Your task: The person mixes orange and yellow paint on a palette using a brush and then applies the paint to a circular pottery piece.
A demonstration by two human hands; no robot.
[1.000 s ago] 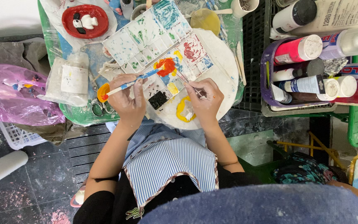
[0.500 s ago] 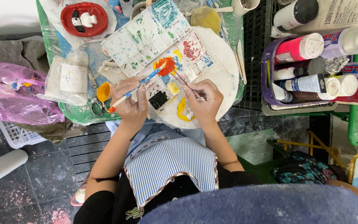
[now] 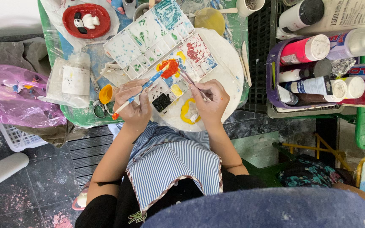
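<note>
This was a craft or painting workshop. A paint-smeared white palette (image 3: 161, 42) lay on a stained green worktop (image 3: 85, 118), beside a purple basket (image 3: 275, 80) packed with paint bottles (image 3: 305, 48). A red dish (image 3: 86, 20) held a small painted figure, and the dark tiled floor (image 3: 30, 185) was flecked with pink paint.
</note>
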